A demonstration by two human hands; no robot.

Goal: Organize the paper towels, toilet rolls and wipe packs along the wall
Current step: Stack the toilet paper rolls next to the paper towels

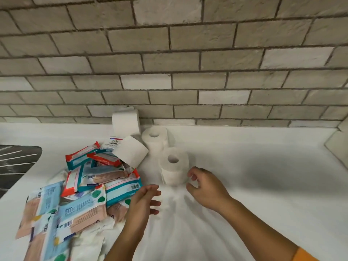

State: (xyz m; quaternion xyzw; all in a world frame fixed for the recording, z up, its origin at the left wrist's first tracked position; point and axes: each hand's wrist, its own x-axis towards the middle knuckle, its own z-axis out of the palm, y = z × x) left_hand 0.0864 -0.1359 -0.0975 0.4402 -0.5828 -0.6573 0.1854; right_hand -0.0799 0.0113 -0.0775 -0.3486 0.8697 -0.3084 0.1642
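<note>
**Both hands empty beside the nearest toilet roll**

At the far left edge a dark sink (17,162) is set into the white surface (263,185). Next to it lies a loose, overlapping heap of wipe packs (84,194), some with red and teal ends, others pale blue and peach. At the heap's far end one toilet roll (125,121) sits against the brick wall (188,63), and a tilted roll (130,151) leans on the top packs. Just right of these an upright roll (154,140) stands near the wall. The left hand (145,202) hovers by the heap's right edge, fingers straight and together, gripping nothing. Ahead of it, and nearer the person than the other rolls, the nearest roll (174,166) stands upright with its core hole facing up. The right hand (205,187) is just right of this roll, fingers half curled with a gap to the thumb, holding nothing; whether the fingertips touch the roll cannot be told. An orange sleeve (305,255) shows at the bottom right
</note>
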